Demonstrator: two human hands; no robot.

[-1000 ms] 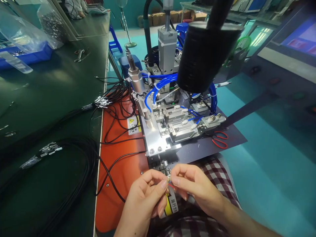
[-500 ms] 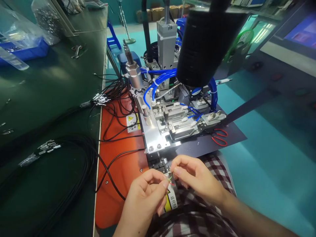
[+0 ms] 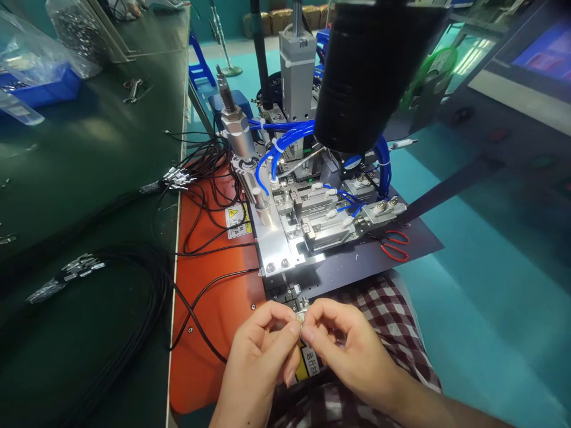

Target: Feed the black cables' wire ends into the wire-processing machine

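My left hand (image 3: pixel 263 351) is closed, thumb and forefinger pinching the end of a black cable (image 3: pixel 214 345) with thin wires. My right hand (image 3: pixel 350 342) is also closed, its fingertips meeting the left ones at those wire ends. The fingers mostly hide the wires. Both hands are over my lap, just in front of a small dark fixture (image 3: pixel 285 291) at the machine's front edge. Below the fingers a yellow and white label (image 3: pixel 310 361) partly shows.
A metal machine (image 3: pixel 276 238) with blue air hoses (image 3: pixel 289 138) stands ahead on an orange base (image 3: pixel 214 309). Red-handled scissors (image 3: pixel 396 246) lie to its right. Bundled black cables (image 3: pixel 151 285) with silvery ends rest on the green table (image 3: pixel 111 208). A black cylinder (image 3: pixel 361 77) hangs overhead.
My right hand has come down and in against the left fingertips. The green and red wire ends that stuck out are now covered. The view has shifted slightly.
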